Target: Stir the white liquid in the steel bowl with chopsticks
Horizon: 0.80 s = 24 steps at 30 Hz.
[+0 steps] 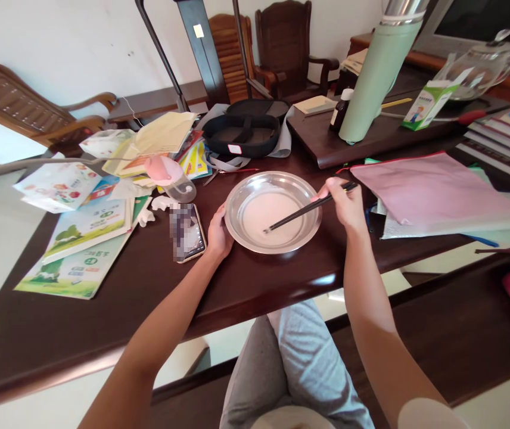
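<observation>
A shiny metal basin (236,229) stands on the dark wooden table in front of me, with a whitish, smooth-looking substance (255,208) across its bottom. My left hand (220,233) grips the basin's left rim, its fingers partly hidden by the metal. In my right hand (341,199) is a pair of black chopsticks (302,211), closed around their upper part. The chopsticks slant down to the left over the right rim, and their tips meet the white substance near the basin's middle. Just left of my left hand lies a phone (190,232) with its screen lit.
Booklets (85,250), paper packets and a pink-topped cup (174,179) crowd the left side. Behind the basin is a black case (241,134). A pink pouch (434,185) lies right of my right hand. A tall green thermos (373,77) stands on a raised board (317,140).
</observation>
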Each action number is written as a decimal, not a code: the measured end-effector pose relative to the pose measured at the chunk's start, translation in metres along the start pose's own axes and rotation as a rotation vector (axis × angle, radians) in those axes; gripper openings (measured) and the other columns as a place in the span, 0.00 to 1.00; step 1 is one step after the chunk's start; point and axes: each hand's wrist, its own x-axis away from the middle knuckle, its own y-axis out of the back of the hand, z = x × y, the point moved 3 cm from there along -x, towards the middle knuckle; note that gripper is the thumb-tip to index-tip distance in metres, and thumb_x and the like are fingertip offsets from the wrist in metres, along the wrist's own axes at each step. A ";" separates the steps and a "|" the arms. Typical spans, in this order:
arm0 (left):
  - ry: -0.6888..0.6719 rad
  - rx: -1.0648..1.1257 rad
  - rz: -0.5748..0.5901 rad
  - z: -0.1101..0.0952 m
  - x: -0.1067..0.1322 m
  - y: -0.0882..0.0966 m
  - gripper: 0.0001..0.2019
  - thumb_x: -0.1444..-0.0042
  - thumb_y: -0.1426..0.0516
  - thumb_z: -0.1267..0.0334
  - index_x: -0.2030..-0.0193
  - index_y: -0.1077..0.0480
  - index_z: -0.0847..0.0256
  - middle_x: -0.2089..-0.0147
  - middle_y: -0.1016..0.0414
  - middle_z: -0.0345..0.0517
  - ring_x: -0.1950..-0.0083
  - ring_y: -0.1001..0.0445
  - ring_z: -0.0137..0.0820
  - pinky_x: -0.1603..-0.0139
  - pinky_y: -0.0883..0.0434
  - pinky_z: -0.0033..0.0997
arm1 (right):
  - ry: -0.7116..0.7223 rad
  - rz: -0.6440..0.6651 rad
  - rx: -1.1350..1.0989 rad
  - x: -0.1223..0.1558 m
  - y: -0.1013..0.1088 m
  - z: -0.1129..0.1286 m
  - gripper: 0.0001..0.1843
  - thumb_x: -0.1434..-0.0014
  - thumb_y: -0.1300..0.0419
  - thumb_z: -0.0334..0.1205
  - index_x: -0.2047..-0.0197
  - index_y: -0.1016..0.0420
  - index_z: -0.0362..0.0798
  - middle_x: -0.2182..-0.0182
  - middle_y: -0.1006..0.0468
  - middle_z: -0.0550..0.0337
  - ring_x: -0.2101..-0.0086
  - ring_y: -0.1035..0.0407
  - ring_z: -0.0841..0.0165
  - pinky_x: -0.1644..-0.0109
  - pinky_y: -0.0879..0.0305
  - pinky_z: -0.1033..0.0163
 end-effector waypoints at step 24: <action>0.009 0.000 0.003 0.002 -0.002 0.003 0.22 0.38 0.32 0.49 0.40 0.14 0.53 0.42 0.08 0.49 0.31 0.15 0.55 0.28 0.20 0.53 | 0.013 -0.121 -0.015 -0.002 0.007 -0.002 0.40 0.38 0.31 0.85 0.77 0.29 0.58 0.83 0.23 0.62 0.71 0.14 0.55 0.59 0.13 0.50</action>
